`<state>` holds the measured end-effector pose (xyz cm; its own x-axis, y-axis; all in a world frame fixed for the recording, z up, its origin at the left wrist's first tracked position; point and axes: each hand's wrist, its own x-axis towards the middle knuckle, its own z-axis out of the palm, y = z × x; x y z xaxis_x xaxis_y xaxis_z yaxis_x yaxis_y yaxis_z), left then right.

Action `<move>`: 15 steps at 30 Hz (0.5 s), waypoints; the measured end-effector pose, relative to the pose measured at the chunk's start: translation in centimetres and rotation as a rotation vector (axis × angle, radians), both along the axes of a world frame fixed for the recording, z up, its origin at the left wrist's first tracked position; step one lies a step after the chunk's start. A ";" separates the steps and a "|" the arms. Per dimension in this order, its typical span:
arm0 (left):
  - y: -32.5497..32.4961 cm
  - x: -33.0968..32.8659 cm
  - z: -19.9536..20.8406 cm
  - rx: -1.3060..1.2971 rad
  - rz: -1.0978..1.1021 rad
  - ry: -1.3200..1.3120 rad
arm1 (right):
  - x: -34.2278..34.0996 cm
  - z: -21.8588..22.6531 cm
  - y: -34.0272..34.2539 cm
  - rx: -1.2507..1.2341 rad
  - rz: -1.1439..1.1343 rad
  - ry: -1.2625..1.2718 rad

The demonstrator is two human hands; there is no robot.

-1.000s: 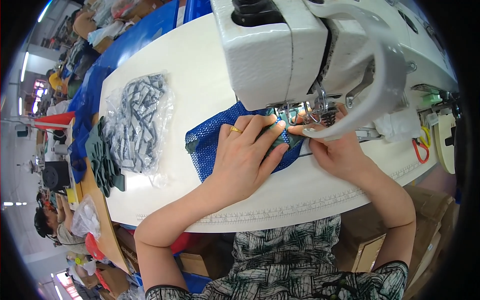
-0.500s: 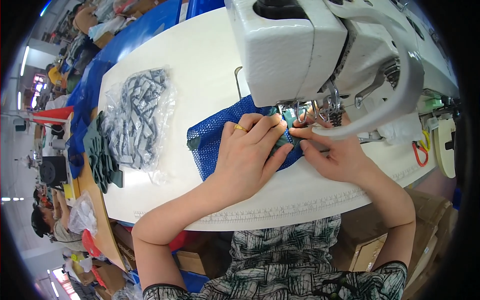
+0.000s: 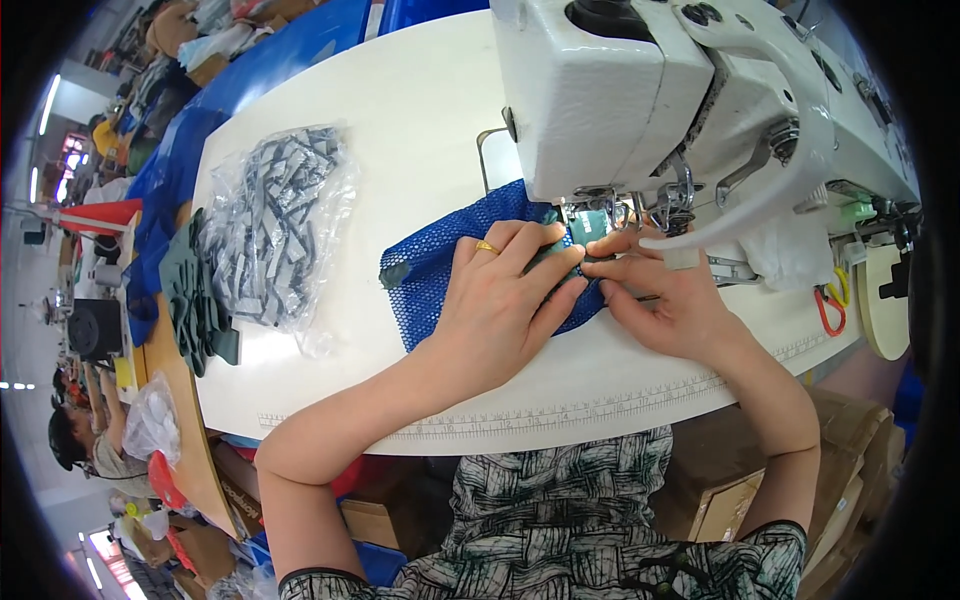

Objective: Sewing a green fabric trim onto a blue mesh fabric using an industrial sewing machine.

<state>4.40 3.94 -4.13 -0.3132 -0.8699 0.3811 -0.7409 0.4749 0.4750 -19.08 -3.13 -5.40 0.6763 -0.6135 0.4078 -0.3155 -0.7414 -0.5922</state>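
Blue mesh fabric (image 3: 418, 290) lies under the needle area of a white sewing machine (image 3: 600, 110), with a dark green strip (image 3: 592, 224) at its right edge by the presser foot. My left hand (image 3: 505, 305), a ring on one finger, rests on the mesh with fingers stretched and thumb apart. Close to its fingertips, my right hand (image 3: 670, 305) has thumb and forefinger closed at the fabric's right edge. A thin dark thing shows beneath the right hand; its kind is unclear. The fabric under both palms is hidden.
To the left lie a clear bag of grey strips (image 3: 275, 230) and a pile of dark green pieces (image 3: 190, 295). Red-handled scissors (image 3: 830, 310) lie at the right. A printed ruler (image 3: 545, 412) follows the near table edge. A person (image 3: 95, 440) sits far left.
The whole view has shifted slightly, so the machine appears farther right. Both hands stay on the fabric at the needle, almost unmoved.
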 end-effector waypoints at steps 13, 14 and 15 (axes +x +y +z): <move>0.2 -0.1 0.2 0.060 0.014 0.005 | 0.0 0.3 -0.5 0.030 0.016 -0.098; 0.2 -0.1 0.1 0.059 0.015 0.002 | 0.3 0.1 -0.4 0.051 0.015 -0.135; 0.2 -0.1 -0.1 0.060 0.013 -0.001 | 0.5 -0.1 -0.4 0.072 0.014 -0.172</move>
<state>4.29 4.15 -4.18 -0.3019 -0.8950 0.3282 -0.7475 0.4359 0.5012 -18.63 -3.53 -5.45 0.6091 -0.6363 0.4733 -0.1947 -0.6986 -0.6885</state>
